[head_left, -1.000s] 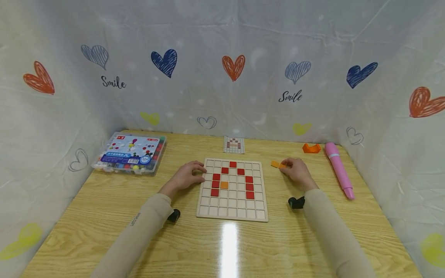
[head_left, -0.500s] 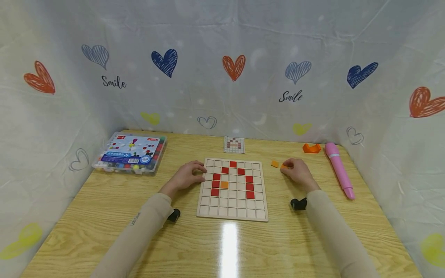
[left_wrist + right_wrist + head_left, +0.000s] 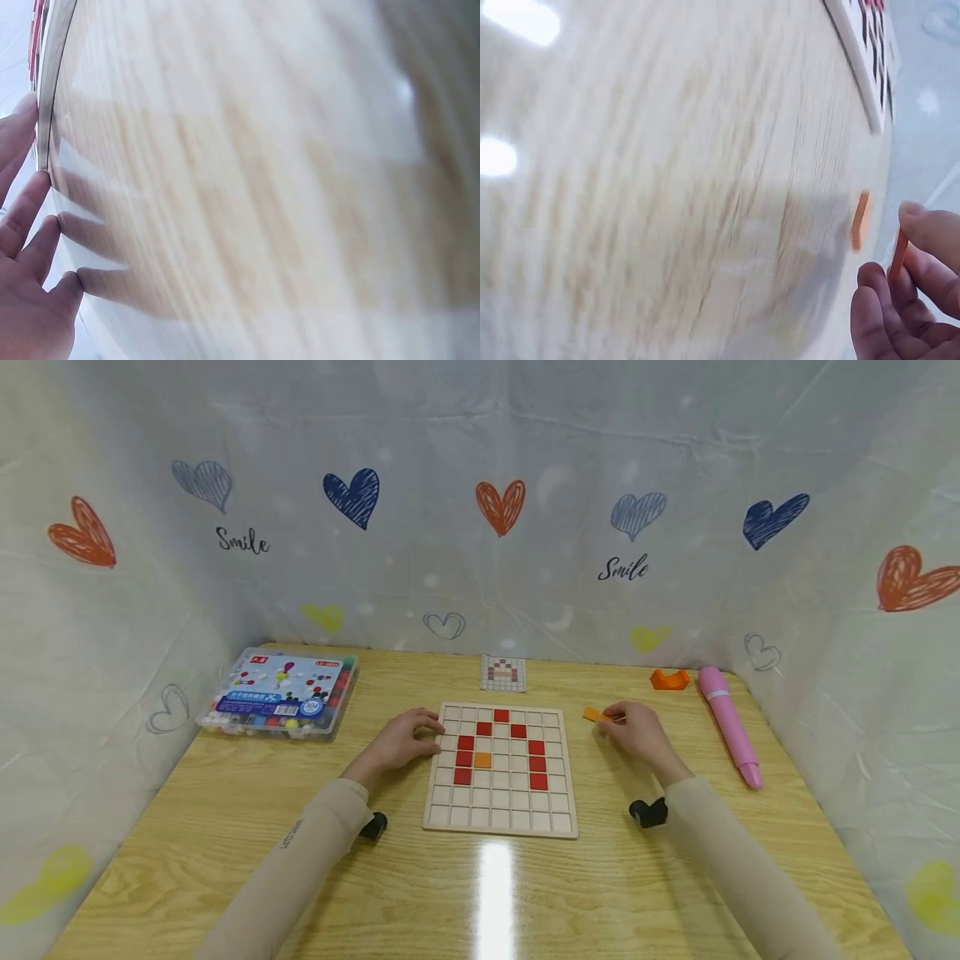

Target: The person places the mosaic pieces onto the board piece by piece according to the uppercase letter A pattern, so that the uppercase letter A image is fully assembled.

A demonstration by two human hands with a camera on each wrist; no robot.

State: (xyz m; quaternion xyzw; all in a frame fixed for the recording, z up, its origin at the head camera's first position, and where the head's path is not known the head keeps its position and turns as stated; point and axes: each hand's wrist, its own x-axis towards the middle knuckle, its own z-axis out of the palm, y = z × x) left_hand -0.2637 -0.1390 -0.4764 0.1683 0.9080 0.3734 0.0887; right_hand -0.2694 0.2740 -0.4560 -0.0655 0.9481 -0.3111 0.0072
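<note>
My right hand pinches a thin orange square tile between thumb and fingers, just above the table. Beside it a second orange tile lies flat on the wood. To the left is a pale wooden grid board, with several red tiles forming an arch and one orange tile inside the arch's left side. My left hand rests at the board's left edge, fingers loosely extended; in the left wrist view its fingertips touch the rim.
Behind the board lies a small printed pattern card. At the back left sits a clear plastic case of coloured pieces. An orange curved piece and a pink pen-shaped object lie at the right.
The right hand, with its tile, has drawn slightly apart from the other orange tile, then shifted a little back left. The left hand and the board stay put.
</note>
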